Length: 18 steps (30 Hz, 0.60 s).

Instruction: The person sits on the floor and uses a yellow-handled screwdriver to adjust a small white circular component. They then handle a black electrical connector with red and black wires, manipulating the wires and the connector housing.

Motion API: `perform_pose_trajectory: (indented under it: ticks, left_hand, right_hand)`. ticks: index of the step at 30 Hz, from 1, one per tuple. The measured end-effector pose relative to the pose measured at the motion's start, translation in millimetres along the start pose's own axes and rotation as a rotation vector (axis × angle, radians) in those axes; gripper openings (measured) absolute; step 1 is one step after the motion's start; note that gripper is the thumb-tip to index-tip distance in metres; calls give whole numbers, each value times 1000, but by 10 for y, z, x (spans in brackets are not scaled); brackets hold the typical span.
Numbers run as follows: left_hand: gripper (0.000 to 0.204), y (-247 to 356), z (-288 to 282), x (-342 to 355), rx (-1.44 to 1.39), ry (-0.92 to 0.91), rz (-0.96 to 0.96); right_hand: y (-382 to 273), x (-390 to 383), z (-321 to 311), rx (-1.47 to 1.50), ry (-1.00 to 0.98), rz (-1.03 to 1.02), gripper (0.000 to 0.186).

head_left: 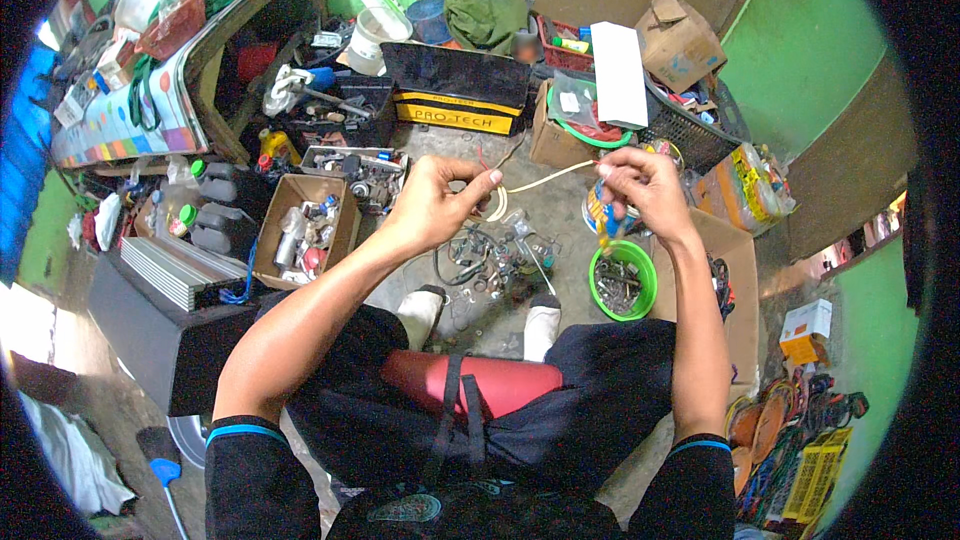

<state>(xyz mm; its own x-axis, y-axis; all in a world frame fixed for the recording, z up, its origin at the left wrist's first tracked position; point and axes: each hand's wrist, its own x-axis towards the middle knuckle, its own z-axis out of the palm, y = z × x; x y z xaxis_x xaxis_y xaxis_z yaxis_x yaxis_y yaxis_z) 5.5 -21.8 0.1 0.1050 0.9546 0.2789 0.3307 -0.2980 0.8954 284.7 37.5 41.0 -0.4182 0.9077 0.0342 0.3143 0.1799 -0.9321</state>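
My left hand pinches a cream-white electrical cable between thumb and fingers. A short loop of the cable hangs below these fingers, and thin wire ends stick up above them. The cable runs taut across to my right hand, whose fingertips close on its other end. Also in the right hand is a tool with blue and yellow handles, pointing down; it is blurred and its exact kind cannot be made out. Under the hands, a pile of loose metal parts and wires lies on the floor between my feet.
A green bowl of small metal pieces stands below my right hand, beside an open cardboard box. A box of parts lies left. A black-and-yellow toolbox sits ahead. Tangled wires are at lower right.
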Motion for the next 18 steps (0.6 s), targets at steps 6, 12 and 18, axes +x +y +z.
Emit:
perform_pose_trajectory:
  ticks: [6,12,18]
  left_hand:
    - [29,109,88,-39,-118,-118,15]
    - [29,101,101,-46,-149,-114,8]
    - [33,95,74,-10,-284,-100,-139]
  right_hand:
    - [108,69,316,-843,330,-580,40]
    - [28,16,650,-201,-507,-353,34]
    - [27,35,541,-318,-48,-408,15]
